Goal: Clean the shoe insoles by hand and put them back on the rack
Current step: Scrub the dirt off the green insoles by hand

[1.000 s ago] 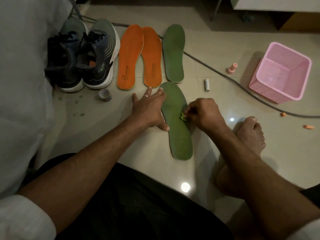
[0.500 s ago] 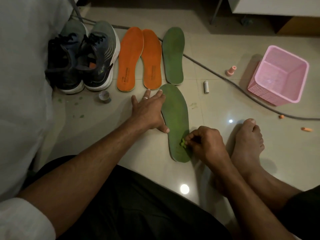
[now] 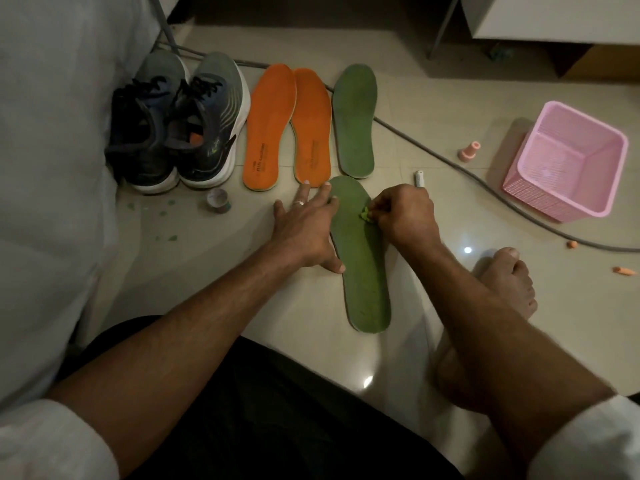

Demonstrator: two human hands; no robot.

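The near green insole [image 3: 363, 258] lies flat on the tiled floor [image 3: 433, 98] in the middle of the view, toe toward 12 o'clock. The left hand [image 3: 304, 226] lies spread and flat at its 9 o'clock side, fingertips pressing the toe edge, gripping nothing. The right hand [image 3: 403, 216] is clenched around a small bright green scrap [image 3: 365, 214], seemingly a cloth or scrubber, and presses it onto the forefoot. To do this step well, it seems best to keep the left palm pinning the insole so it cannot skate on the glossy tile, and to rub in short overlapping strokes from toe to heel, edges included. At 12 o'clock lies the second green insole [image 3: 354, 123]; at 11 o'clock the two orange insoles [image 3: 287, 129] lie side by side, next to a pair of dark sneakers [image 3: 180, 123]. No rack can be seen. Both orange insoles carry dark printing near the heel, too small to read. A pink basket [image 3: 568, 164] stands at 2 o'clock.
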